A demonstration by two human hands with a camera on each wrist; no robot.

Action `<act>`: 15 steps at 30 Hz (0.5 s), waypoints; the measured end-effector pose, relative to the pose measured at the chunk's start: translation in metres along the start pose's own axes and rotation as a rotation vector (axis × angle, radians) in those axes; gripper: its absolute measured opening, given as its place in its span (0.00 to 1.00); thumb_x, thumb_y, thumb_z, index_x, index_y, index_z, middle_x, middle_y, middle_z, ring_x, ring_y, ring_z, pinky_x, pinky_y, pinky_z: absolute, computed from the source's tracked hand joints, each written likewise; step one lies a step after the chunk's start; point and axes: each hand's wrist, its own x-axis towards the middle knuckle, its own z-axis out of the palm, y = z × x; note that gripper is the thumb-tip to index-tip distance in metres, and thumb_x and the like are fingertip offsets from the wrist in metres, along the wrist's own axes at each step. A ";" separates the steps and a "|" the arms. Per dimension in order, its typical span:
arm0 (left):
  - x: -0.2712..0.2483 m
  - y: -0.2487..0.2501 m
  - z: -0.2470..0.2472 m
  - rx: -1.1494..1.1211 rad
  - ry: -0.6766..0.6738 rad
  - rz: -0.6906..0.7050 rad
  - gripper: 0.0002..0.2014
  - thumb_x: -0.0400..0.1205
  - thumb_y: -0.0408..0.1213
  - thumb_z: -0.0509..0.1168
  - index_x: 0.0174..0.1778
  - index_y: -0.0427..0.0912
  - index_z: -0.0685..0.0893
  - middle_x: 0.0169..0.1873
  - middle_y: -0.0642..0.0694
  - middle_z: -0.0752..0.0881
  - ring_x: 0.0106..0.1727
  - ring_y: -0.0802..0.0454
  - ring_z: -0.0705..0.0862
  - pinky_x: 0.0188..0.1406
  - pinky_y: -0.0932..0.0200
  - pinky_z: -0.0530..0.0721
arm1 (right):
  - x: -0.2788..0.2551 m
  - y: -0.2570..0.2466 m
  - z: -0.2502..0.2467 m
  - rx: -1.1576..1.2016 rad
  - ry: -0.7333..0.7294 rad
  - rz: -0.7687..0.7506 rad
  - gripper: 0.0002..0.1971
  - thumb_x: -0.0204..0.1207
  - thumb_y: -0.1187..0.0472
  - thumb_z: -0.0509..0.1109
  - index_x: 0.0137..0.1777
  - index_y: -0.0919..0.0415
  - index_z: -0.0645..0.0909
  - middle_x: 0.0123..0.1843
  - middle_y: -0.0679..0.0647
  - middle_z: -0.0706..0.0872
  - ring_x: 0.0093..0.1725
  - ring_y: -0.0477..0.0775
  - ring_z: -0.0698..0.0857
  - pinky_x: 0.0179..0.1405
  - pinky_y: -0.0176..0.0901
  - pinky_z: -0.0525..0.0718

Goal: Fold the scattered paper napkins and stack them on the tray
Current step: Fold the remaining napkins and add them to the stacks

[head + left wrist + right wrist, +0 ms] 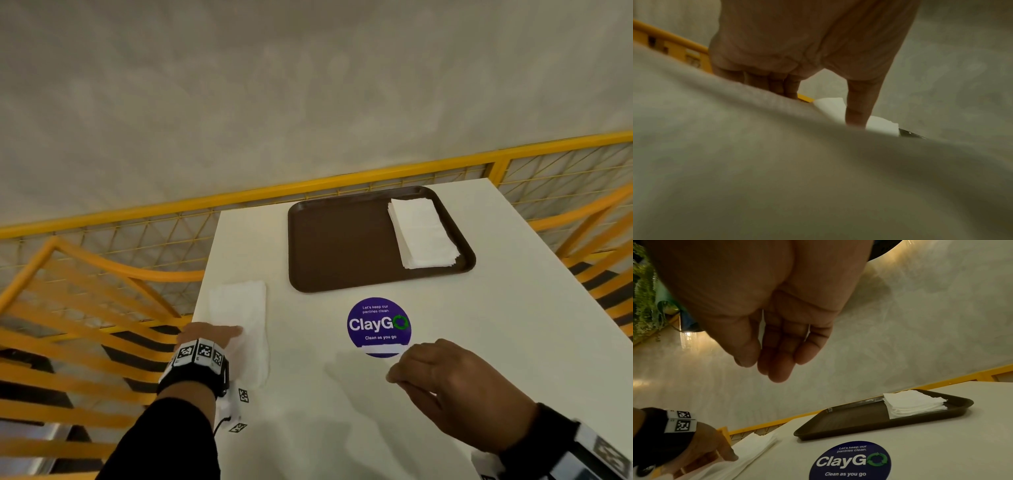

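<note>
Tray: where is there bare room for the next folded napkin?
The tray's left and middle are bare, bordered by its rim and the napkin stack at its right. Crowded: the table's left edge, where the left hand holds a loose napkin.

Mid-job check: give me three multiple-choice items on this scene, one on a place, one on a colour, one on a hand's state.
1. In the head view, where on the tray does the stack of folded napkins lie?
A) left end B) right end C) centre
2. What colour is the tray?
A) brown B) yellow C) white
3. What is the right hand doing?
A) gripping a napkin B) pressing on the tray C) hovering empty over the table

Answers: B, the stack sits by the tray's right rim; A, its bare surface is dark brown; C, the fingers hang loosely curled and hold nothing.
</note>
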 end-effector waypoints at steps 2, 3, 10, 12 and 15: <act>-0.006 0.000 0.003 0.083 -0.026 0.032 0.47 0.60 0.42 0.82 0.75 0.61 0.68 0.78 0.46 0.66 0.77 0.41 0.68 0.76 0.49 0.70 | 0.000 -0.001 0.001 -0.004 -0.012 0.004 0.22 0.85 0.45 0.45 0.50 0.42 0.83 0.42 0.37 0.87 0.37 0.39 0.84 0.37 0.27 0.81; -0.009 0.002 0.003 0.075 -0.049 0.037 0.45 0.62 0.40 0.81 0.75 0.57 0.70 0.77 0.44 0.67 0.76 0.41 0.70 0.76 0.49 0.70 | -0.001 -0.001 0.001 -0.009 -0.019 0.004 0.23 0.85 0.45 0.45 0.49 0.42 0.83 0.42 0.36 0.87 0.37 0.39 0.84 0.37 0.27 0.81; -0.037 0.008 0.002 0.157 0.020 0.178 0.39 0.69 0.43 0.76 0.74 0.68 0.67 0.79 0.50 0.62 0.79 0.47 0.65 0.77 0.54 0.69 | -0.005 0.000 -0.002 0.021 -0.077 0.070 0.20 0.84 0.44 0.46 0.50 0.41 0.82 0.43 0.35 0.87 0.38 0.38 0.84 0.38 0.26 0.82; -0.039 0.009 0.000 -0.172 0.001 0.128 0.35 0.68 0.47 0.76 0.72 0.64 0.72 0.77 0.49 0.67 0.76 0.46 0.70 0.76 0.53 0.71 | -0.006 -0.002 -0.002 0.062 -0.087 0.126 0.18 0.83 0.42 0.47 0.51 0.39 0.80 0.43 0.33 0.86 0.39 0.36 0.83 0.39 0.26 0.82; -0.040 0.018 0.003 -0.797 -0.175 -0.001 0.34 0.68 0.47 0.78 0.69 0.40 0.78 0.65 0.37 0.82 0.64 0.35 0.81 0.65 0.46 0.80 | -0.007 -0.005 0.002 0.248 -0.018 0.287 0.20 0.75 0.30 0.54 0.57 0.37 0.78 0.45 0.24 0.80 0.47 0.34 0.82 0.44 0.20 0.77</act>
